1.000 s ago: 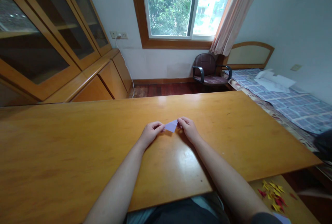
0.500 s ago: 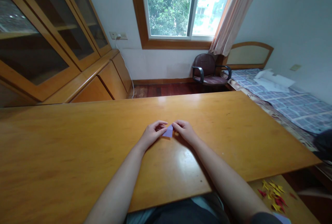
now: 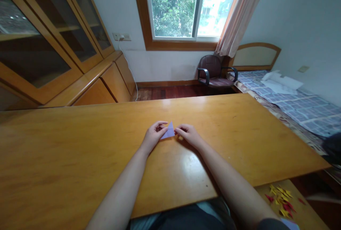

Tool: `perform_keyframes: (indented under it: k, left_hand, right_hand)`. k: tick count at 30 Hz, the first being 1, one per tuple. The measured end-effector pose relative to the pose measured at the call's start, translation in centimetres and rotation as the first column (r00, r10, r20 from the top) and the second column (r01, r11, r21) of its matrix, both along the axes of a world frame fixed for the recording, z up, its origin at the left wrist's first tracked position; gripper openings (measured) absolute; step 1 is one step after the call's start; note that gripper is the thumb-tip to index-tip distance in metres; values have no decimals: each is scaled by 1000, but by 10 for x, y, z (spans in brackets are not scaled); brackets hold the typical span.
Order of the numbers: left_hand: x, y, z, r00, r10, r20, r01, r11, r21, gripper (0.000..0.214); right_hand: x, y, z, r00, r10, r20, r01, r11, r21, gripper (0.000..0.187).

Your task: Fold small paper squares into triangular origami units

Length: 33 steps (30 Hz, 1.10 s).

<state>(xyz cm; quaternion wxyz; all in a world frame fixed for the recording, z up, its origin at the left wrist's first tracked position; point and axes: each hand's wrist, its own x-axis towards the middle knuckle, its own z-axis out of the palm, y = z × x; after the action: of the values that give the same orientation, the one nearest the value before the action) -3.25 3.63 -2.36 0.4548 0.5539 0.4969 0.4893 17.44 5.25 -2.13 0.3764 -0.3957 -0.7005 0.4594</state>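
Observation:
A small purple piece of folded paper (image 3: pixel 168 132) is held just above the wooden table, its pointed tip turned up and away from me. My left hand (image 3: pixel 156 132) pinches it at its left side, thumb on top. At its right edge is my right hand (image 3: pixel 185 132), thumb and forefinger pressed together at the paper's side. The fingertips of my right hand partly hide that edge, so how firmly it grips is hard to see.
The wide wooden table (image 3: pixel 80 159) spreads under both hands. At lower right, several yellow and red folded paper pieces (image 3: pixel 282 198) lie on a lower surface. Beyond the table stand a brown armchair (image 3: pixel 213 68), a bed (image 3: pixel 298 105) and glass-door cabinets (image 3: pixel 55 45).
The purple paper has turned and shifted slightly left, so its point now stands up between my hands. My left hand has moved a little left with it.

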Motion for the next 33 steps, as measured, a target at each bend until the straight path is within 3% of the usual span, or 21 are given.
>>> perform_keyframes:
  k: [5, 13, 18, 23, 33]
  left_hand:
    - [1, 1, 1, 999, 14, 38, -14, 1000, -7, 38]
    - [1, 1, -1, 999, -16, 28, 16, 1000, 6, 39]
    - [0, -1, -2, 996, -15, -89, 21, 998, 58, 36]
    - [3, -6, 8, 959, -35, -282, 85, 982, 168, 27]
    - [6, -8, 9, 926, -77, -369, 159, 967, 198, 39]
  right_hand:
    - [0, 0, 1, 991, 87, 104, -88, 996, 3, 23]
    - [1, 4, -2, 999, 51, 8, -50, 998, -46, 25]
    - [1, 4, 0, 999, 30, -27, -33, 996, -82, 26]
    - [1, 4, -1, 998, 2, -67, -10, 994, -113, 28]
    - [-1, 6, -6, 992, -65, -106, 46, 984, -171, 32]
